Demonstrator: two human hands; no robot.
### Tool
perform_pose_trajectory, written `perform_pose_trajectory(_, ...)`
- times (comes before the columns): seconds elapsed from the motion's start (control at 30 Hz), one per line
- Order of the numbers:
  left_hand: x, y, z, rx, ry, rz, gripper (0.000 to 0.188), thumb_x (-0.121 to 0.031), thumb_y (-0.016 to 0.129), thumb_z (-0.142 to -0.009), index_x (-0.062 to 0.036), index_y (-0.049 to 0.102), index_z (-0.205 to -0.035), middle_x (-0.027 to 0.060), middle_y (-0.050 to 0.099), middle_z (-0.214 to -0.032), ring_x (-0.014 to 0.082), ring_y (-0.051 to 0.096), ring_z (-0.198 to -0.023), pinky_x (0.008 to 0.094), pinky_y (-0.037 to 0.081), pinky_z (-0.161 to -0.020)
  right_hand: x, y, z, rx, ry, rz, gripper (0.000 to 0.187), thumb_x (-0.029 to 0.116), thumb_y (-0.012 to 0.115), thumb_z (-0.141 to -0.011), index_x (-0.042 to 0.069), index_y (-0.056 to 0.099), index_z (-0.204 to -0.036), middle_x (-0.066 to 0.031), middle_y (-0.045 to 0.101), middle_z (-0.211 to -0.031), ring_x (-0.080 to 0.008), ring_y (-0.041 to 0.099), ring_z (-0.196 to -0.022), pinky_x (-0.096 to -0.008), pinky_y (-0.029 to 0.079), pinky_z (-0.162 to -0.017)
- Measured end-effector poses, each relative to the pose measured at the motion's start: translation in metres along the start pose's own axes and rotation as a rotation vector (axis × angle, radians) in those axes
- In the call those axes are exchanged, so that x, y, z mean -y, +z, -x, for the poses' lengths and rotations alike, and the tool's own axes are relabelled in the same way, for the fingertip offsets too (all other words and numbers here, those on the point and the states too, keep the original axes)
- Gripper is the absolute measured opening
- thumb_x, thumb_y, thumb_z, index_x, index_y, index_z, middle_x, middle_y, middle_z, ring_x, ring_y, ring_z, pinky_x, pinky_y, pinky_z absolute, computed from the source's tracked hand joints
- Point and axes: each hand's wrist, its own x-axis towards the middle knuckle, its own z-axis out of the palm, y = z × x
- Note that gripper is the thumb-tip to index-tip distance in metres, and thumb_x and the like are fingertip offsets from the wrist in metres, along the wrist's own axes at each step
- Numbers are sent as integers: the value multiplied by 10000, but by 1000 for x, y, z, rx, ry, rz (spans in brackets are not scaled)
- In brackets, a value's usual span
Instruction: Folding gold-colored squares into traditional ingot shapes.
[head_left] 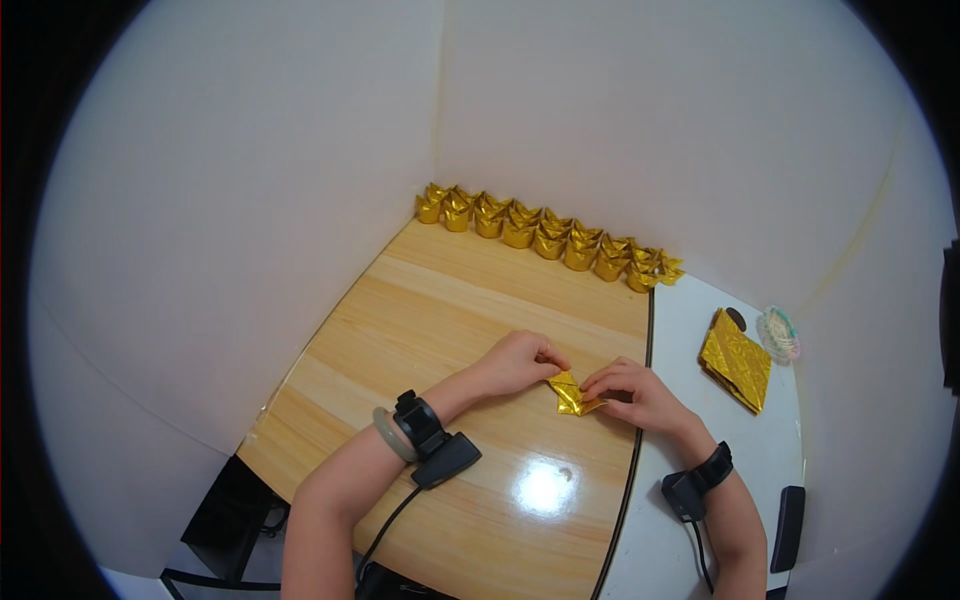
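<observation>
Between my hands, over the wooden table (440,330), is a partly folded piece of gold foil paper (568,398) with pointed corners. My left hand (518,362) pinches its upper left corner between thumb and fingers. On the paper's right side, my right hand (640,393) grips the edge, fingers bent over it and thumb below. Folded gold paper ingots (517,235) stand in rows along the table's far edge, against the wall.
On the white surface at right lie a stack of gold foil sheets (738,362), a dark round object (736,319) and a clear round container of pale sticks (778,335). Cables (385,535) trail from both wrist devices. A black slim object (789,527) lies near the right edge.
</observation>
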Motion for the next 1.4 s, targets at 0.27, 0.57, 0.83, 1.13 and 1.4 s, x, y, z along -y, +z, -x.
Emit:
perform_pose_trajectory(0.27,-12,5,0,85,-9,340,264,-66,624,-789,11,626,-1042,68,655,-894,106,589,-773,238,477,-693,2,17,-1,-132,192,-329,94,123,627,-843,49,580,-874,2,586,-821,-95,534,-831,-239,433,-741)
perform_pose_trajectory(0.57,-19,6,-2,104,-145,483,179,-54,596,-832,-2,626,-1001,24,629,-858,64,559,-771,199,452,-664,5,25,-5,-279,340,-386,143,117,596,-877,25,491,-907,-1,562,-757,-40,507,-684,-194,416,-592)
perform_pose_trajectory(0.83,-15,10,0,83,-69,502,133,-64,628,-832,11,617,-941,63,645,-883,92,593,-799,213,475,-710,15,26,-8,-385,357,-227,192,84,614,-857,6,514,-1002,-33,603,-757,-71,556,-671,-200,446,-603)
perform_pose_trajectory(1.13,-19,9,-1,-28,-90,555,128,-48,625,-822,38,605,-915,82,648,-837,105,610,-773,212,484,-686,10,26,-7,-440,371,-546,185,55,603,-858,-28,581,-1022,-67,652,-870,-70,589,-737,-184,465,-624)
perform_pose_trajectory(1.4,-9,12,-1,-30,-42,498,107,-17,619,-802,29,620,-898,71,646,-815,101,604,-740,215,483,-667,25,24,-11,-417,398,-349,199,72,657,-811,11,604,-993,-50,632,-845,-91,582,-679,-212,475,-604)
